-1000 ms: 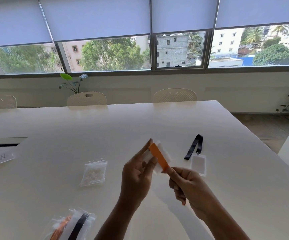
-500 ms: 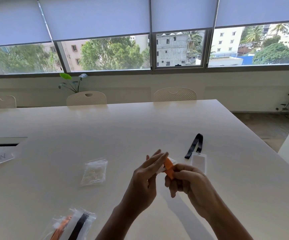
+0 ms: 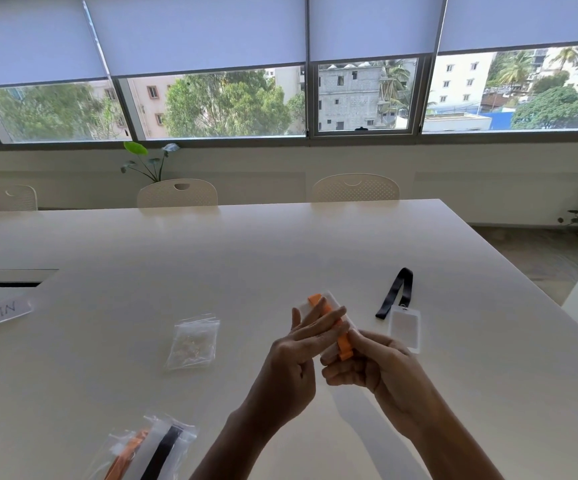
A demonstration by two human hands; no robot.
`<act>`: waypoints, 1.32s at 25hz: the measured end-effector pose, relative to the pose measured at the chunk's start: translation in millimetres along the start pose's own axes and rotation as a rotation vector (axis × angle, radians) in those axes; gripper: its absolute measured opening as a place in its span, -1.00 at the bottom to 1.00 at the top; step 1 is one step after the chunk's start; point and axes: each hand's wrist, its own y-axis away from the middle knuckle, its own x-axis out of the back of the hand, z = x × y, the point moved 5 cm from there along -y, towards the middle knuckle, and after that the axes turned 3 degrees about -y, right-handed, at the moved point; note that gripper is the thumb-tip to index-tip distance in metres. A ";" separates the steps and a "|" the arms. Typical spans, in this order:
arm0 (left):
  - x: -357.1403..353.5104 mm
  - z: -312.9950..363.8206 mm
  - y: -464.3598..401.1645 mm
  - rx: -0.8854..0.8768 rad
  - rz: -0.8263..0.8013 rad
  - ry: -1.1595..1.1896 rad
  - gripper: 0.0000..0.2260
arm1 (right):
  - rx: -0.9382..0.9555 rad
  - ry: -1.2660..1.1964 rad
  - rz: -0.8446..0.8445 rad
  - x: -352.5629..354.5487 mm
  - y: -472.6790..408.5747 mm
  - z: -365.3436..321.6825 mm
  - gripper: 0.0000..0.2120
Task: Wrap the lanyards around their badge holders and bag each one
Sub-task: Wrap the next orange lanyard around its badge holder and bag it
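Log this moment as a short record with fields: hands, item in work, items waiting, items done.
left hand: straight fingers pressed on the orange lanyard
right hand: curled round the near end of the badge holder
in work: orange lanyard partly wound on the holder, held above the table
waiting: black lanyard with its holder, lying flat to the right
bags: stack of clear bags, left
done: bagged lanyards, near edge

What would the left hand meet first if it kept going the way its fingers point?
The left hand has straight fingers aimed up and right across the orange lanyard. Past that, probably the black lanyard's badge holder on the table, though depth is unclear; the hand may pass above it.
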 end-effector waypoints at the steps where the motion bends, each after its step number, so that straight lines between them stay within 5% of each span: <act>1: 1.2 -1.5 0.1 0.005 0.001 0.006 -0.35 | -0.010 -0.002 0.013 0.9 -1.1 2.5 -0.62; 6: 28.8 -30.7 -0.8 0.077 0.157 0.006 -0.53 | -0.033 0.018 0.130 8.3 -4.3 11.6 -0.64; 10: 71.7 -110.9 7.7 0.525 0.411 -0.097 -0.80 | -0.047 0.039 0.204 20.7 -4.0 19.5 -0.59; 13: 100.5 -170.4 23.6 0.789 0.376 -0.419 -0.87 | -0.059 0.050 0.207 25.2 -5.8 24.2 -0.59; 20: 111.0 -240.6 61.9 1.248 -0.005 -0.782 -0.43 | -0.096 0.069 0.198 32.0 -18.5 26.0 -0.65; 24: 111.1 -250.4 62.9 1.295 0.009 -0.812 -0.36 | -0.118 0.083 0.199 35.6 -26.4 26.4 -0.66; 29: 114.2 -258.9 61.1 1.320 0.038 -0.775 0.07 | -0.127 0.115 0.177 35.2 -35.8 29.5 -0.67; 33: 117.1 -260.4 65.6 1.275 0.116 -0.792 0.20 | -0.126 0.139 0.160 33.4 -40.8 31.9 -0.67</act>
